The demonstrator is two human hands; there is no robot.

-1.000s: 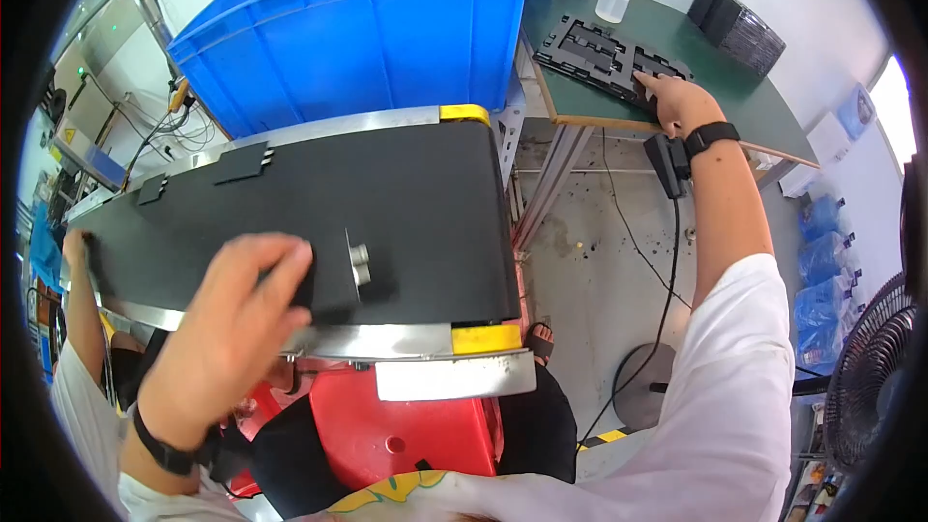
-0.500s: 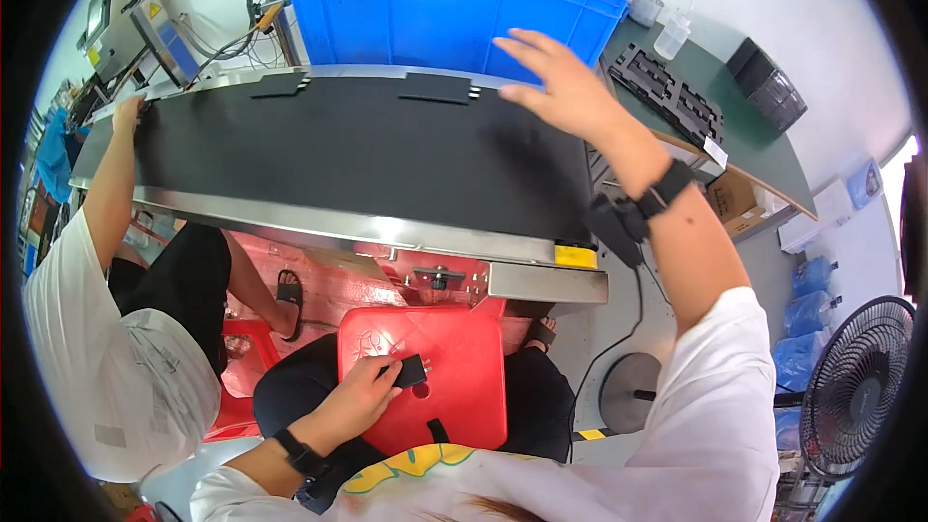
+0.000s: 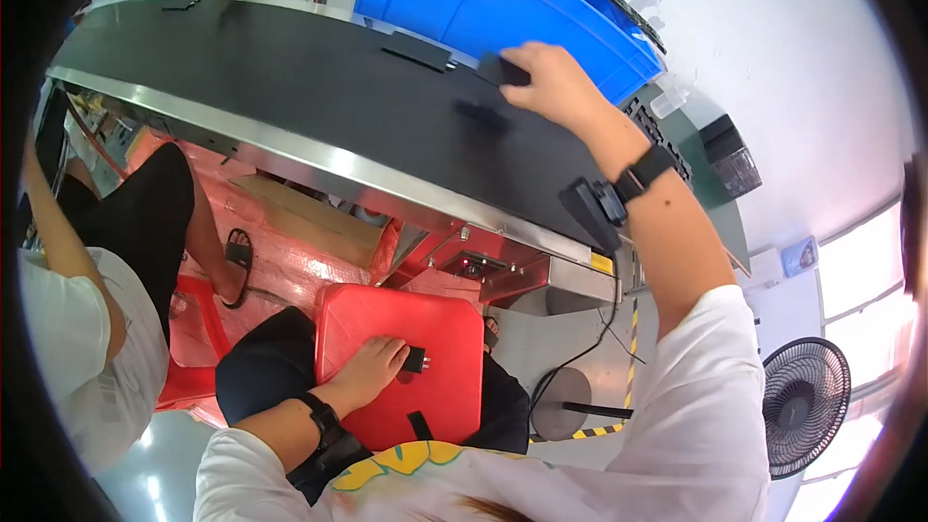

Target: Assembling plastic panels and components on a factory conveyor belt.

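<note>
My left hand (image 3: 375,367) is closed over a small black rectangular piece with metal prongs (image 3: 415,360), which rests on the red stool seat (image 3: 401,314) by my lap. Most of that piece is hidden under the fingers. My right hand (image 3: 556,87) is raised at the far side of the black conveyor belt (image 3: 290,72), thumb and fingers gripping a flat black piece (image 3: 502,70). Just left of it, a similar flat black piece with pale prongs (image 3: 418,52) lies on the belt. Another black piece (image 3: 182,2) sits farther left along the belt.
A large blue crate (image 3: 454,0) stands beyond the belt. At right, a green table (image 3: 710,188) bears a dark wrapped block (image 3: 730,155). A black fan (image 3: 804,408) stands at the lower right. A co-worker (image 3: 106,329) sits on my left. A cable hangs from my right wrist device (image 3: 599,208).
My right hand, empty with spread fingers before, now grips a flat black piece. My view has tilted and turned right. My left hand stays on its piece. The co-worker's hand has left view.
</note>
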